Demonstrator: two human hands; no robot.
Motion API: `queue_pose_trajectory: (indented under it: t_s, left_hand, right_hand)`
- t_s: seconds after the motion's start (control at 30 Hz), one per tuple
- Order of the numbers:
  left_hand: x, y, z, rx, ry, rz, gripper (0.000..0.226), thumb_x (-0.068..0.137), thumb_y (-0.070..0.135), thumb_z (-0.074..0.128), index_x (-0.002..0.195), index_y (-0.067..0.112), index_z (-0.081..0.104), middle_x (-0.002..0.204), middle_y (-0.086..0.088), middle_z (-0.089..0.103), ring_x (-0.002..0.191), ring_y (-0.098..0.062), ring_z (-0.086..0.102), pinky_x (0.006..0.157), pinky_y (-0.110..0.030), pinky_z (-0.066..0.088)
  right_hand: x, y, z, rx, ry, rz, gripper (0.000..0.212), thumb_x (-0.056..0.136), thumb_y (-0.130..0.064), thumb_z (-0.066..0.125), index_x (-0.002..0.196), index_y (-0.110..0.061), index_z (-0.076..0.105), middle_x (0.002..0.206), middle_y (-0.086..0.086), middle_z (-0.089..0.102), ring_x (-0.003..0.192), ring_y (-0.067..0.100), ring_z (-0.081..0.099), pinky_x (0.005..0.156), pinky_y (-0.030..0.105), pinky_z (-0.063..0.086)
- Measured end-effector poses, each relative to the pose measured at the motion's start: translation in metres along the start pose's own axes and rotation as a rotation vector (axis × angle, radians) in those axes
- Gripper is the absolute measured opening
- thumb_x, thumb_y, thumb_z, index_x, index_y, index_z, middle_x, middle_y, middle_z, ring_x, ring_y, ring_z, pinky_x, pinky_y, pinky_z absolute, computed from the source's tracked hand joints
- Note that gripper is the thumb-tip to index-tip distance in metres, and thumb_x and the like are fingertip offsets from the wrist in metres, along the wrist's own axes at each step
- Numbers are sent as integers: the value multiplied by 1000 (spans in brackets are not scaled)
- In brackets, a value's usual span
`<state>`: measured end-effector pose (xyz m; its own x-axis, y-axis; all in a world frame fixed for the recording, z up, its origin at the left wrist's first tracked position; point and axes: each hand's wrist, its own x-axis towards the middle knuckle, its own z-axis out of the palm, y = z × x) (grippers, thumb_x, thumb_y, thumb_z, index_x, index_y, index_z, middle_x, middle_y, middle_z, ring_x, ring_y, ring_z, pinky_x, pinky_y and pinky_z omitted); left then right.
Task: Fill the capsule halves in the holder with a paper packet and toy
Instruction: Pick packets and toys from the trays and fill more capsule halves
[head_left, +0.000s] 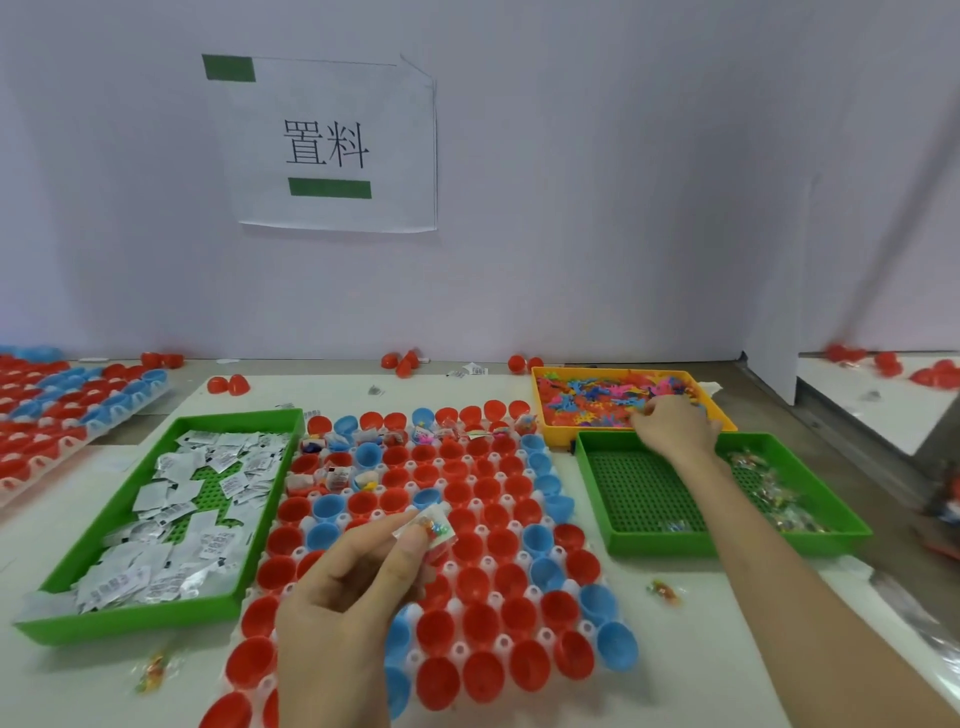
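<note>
Step in hand: loading the holder (546, 635), centre of frame. The top rows of capsule halves (483, 488) carry contents; the rest sit open and bare.

Left hand (343, 597), lower centre: grip narrow, thumb and fingers pinching a clear sachet (434, 527) of coloured bits above the middle rows.

Right hand (675, 423), upper right: fingers curled into the toys (587, 397) in the yellow tray (608, 370); we cannot tell whether the grip has one.

Paper packets (182, 499) lie in the green tray (156, 618), left.

Next, we judge: drop the sachet into an unfilled half, then bring across a single toy.
</note>
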<state>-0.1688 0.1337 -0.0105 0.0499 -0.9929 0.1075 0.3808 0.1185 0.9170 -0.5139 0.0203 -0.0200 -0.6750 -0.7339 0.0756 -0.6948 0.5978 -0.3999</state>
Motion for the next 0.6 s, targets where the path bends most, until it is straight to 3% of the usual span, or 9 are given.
queue_pose_trajectory:
  t_s: [0.1, 0.13, 0.2, 0.27, 0.37, 0.4, 0.47, 0.53, 0.6]
  left_hand:
    - [0, -1, -1, 11, 24, 14, 23, 53, 29, 82, 76, 26, 82, 58, -8, 65, 54, -14, 62, 53, -19, 54]
    - [-1, -2, -2, 15, 19, 15, 25, 52, 32, 85, 76, 26, 82, 58, -8, 65, 54, -15, 62, 54, -19, 55]
    - [-2, -1, -2, 21, 2, 25, 52, 36, 51, 96, 79, 25, 83, 60, -10, 66, 55, -16, 64, 55, -19, 55]
    - [-1, -1, -2, 24, 21, 32, 65, 28, 60, 95, 79, 23, 82, 62, -11, 68, 55, -16, 66, 55, -20, 56]
    - [1, -1, -1, 50, 19, 15, 23, 55, 32, 84, 77, 26, 82, 63, -9, 69, 56, -16, 67, 55, -20, 56]
    - [1, -1, -1, 61, 22, 10, 20, 58, 24, 78, 77, 26, 82, 63, -9, 69, 56, -15, 67, 54, -20, 55]
    - [0, -1, -1, 53, 24, -11, 21, 58, 20, 75, 78, 24, 82, 65, -9, 70, 56, -15, 67, 54, -20, 56]
    - [-2, 3, 1, 53, 25, -20, 23, 56, 21, 76, 78, 23, 82, 66, -10, 70, 56, -16, 67, 54, -20, 56]
    - [-4, 2, 3, 56, 17, -10, 20, 57, 20, 76, 76, 24, 82, 65, -9, 71, 56, -16, 67, 54, -21, 56]
  right_hand:
    - [5, 0, 5, 110, 49, -14, 19, 94, -15, 61, 101, -21, 77, 123, 6, 68, 117, 32, 56, 110, 48, 35]
    - [4, -3, 6, 137, 71, -24, 19, 93, -12, 62, 94, -23, 78, 123, 5, 69, 116, 31, 57, 108, 49, 38]
    - [0, -1, 7, 206, 115, -51, 23, 90, -7, 64, 82, -24, 77, 115, 4, 73, 109, 28, 62, 102, 48, 45]
    - [-2, 2, 8, 309, 164, -100, 26, 87, -2, 66, 75, -24, 72, 102, 5, 76, 95, 23, 66, 88, 40, 53]
    - [1, 5, 7, 345, 200, -153, 22, 86, -4, 69, 77, -24, 71, 95, 5, 75, 82, 17, 63, 72, 32, 51]
    - [1, 4, 7, 337, 192, -151, 18, 87, -8, 69, 80, -24, 70, 95, 4, 75, 84, 18, 63, 74, 33, 51]
    - [3, 4, 10, 260, 148, -112, 5, 91, -20, 67, 90, -25, 70, 98, 2, 72, 98, 26, 63, 94, 43, 48]
    - [4, 5, 13, 156, 82, -77, 11, 96, -27, 61, 101, -24, 70, 100, 2, 67, 112, 31, 59, 110, 48, 33]
    - [6, 7, 14, 133, 43, -89, 17, 98, -27, 57, 107, -23, 71, 105, 2, 70, 112, 30, 59, 113, 48, 27]
